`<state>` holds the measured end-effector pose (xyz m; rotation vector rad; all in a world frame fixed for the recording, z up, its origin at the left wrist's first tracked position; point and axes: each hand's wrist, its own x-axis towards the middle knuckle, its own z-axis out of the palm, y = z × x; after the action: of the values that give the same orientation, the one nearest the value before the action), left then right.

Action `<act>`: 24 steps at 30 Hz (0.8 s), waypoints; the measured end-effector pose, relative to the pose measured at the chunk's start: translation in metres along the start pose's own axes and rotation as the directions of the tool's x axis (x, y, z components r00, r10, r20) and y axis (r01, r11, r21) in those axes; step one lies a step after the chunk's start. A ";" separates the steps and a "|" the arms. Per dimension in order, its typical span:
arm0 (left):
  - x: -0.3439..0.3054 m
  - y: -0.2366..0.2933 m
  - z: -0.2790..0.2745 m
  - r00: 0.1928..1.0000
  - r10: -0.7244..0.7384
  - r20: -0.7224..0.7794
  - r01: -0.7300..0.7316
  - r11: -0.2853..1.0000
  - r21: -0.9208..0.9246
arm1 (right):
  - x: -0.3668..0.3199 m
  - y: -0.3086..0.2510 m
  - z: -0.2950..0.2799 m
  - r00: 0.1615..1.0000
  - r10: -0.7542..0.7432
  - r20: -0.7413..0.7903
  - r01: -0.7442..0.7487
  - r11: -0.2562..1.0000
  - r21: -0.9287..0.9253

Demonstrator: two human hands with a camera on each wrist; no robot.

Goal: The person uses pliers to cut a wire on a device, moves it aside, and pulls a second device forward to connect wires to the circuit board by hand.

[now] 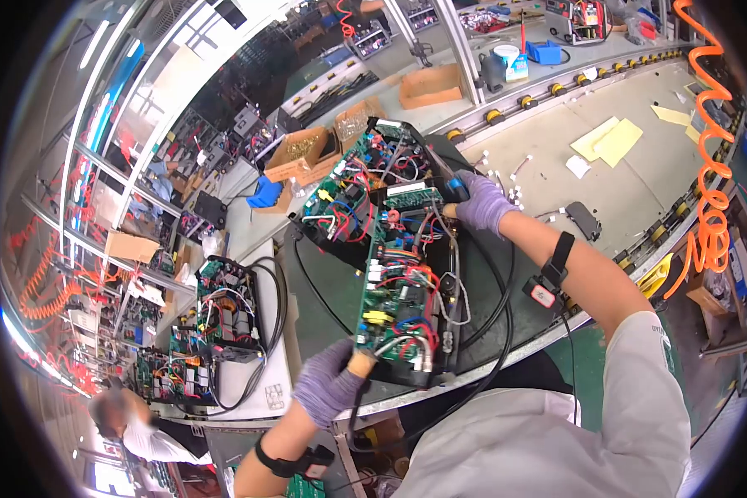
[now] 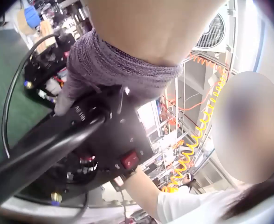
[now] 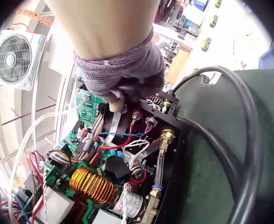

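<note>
An open black chassis full of circuit boards and wires (image 1: 402, 290) stands tilted between two gloved hands. My left hand (image 1: 330, 383) grips its near end; in the left wrist view the left hand (image 2: 109, 70) holds a black end panel (image 2: 113, 135) with a red switch (image 2: 129, 159) and a thick black cable. At the far end my right hand (image 1: 483, 202) grips the chassis edge. The right wrist view shows that right hand (image 3: 127, 77) curled over the panel, near brass fittings (image 3: 166, 135) and a copper coil (image 3: 91, 185). A second open chassis (image 1: 340, 195) lies against the first on the left.
Dark mat (image 1: 324, 286) under the units; black cables (image 1: 506, 307) loop at the right. More open units (image 1: 224, 315) stand left. Cardboard boxes (image 1: 303, 153) and a blue bin (image 1: 266, 192) sit behind. Paper sheets (image 1: 618, 141) and small connectors lie on the right bench. An orange coiled hose (image 1: 712, 166) hangs right.
</note>
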<state>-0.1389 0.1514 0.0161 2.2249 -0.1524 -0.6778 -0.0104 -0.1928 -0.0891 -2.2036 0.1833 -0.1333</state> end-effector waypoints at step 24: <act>0.196 0.110 0.041 0.997 0.055 0.060 -0.056 0.998 0.016 | -0.127 -0.005 0.037 0.962 0.183 0.201 -0.268 0.509 0.818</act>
<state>0.0178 -0.0124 -0.0090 2.2100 -0.2504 -0.7157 -0.1287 -0.1379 -0.1115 -1.1721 0.2859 0.0329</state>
